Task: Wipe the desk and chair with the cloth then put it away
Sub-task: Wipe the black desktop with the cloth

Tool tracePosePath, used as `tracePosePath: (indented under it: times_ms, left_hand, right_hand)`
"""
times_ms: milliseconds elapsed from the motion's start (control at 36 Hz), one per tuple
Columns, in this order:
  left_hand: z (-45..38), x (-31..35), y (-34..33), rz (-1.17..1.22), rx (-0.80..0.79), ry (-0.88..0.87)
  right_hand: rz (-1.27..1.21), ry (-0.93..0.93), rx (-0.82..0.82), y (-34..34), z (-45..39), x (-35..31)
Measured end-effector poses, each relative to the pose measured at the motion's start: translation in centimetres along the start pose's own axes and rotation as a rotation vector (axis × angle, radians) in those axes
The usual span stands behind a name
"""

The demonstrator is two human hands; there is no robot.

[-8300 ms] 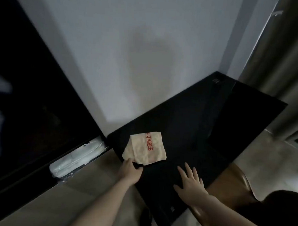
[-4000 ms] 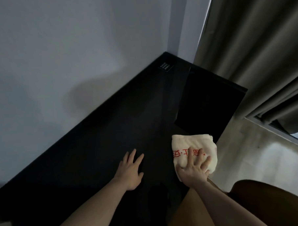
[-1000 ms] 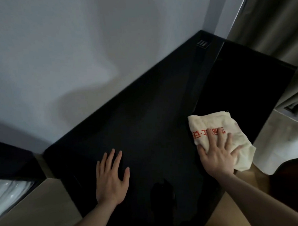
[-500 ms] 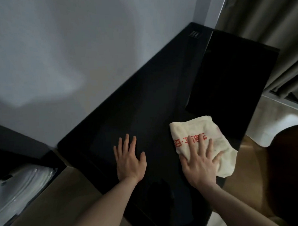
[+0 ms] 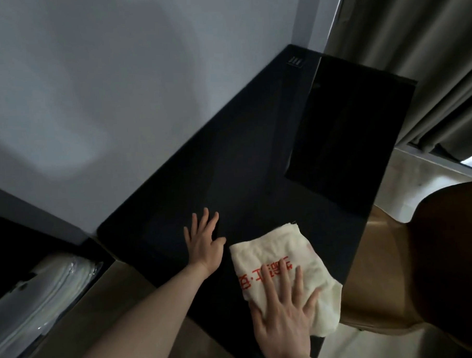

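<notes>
Right hand (image 5: 283, 323), fingers (image 5: 272, 288) spread wide, presses the cream, red-lettered cloth (image 5: 284, 266), rumpled, on the black table (image 5: 229, 165); left hand (image 5: 205, 245) flat, splayed.

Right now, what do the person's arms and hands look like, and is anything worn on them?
Both forearms are bare, with no sleeves in view. The left hand and the right hand show no gloves, rings or watch.

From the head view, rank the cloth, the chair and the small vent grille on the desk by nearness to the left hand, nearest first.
1. The cloth, just right of the left hand, under the right hand.
2. The chair, farther right, past the desk edge.
3. The vent grille, at the desk's far corner by the wall.
</notes>
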State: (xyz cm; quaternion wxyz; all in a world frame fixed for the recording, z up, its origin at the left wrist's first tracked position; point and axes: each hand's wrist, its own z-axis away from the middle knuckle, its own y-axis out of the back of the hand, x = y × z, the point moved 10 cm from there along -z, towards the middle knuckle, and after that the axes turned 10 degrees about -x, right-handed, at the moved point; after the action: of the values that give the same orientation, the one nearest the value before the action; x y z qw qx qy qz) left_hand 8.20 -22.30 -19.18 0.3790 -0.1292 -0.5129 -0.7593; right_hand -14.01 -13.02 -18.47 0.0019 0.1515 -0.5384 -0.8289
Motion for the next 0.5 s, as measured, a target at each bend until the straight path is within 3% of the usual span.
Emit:
tracePosePath:
  times_ms: [306,500]
  left_hand:
    - [-0.6,0.2,-0.8,-0.145,-0.205,0.084]
    - [-0.5,0.9,-0.7,-0.225,-0.183,0.138]
  right_hand:
    - [-0.084,-0.055,-0.081,0.9,-1.6,0.5]
    - [-0.090,-0.032,-0.188,3.4,-4.5,2.1]
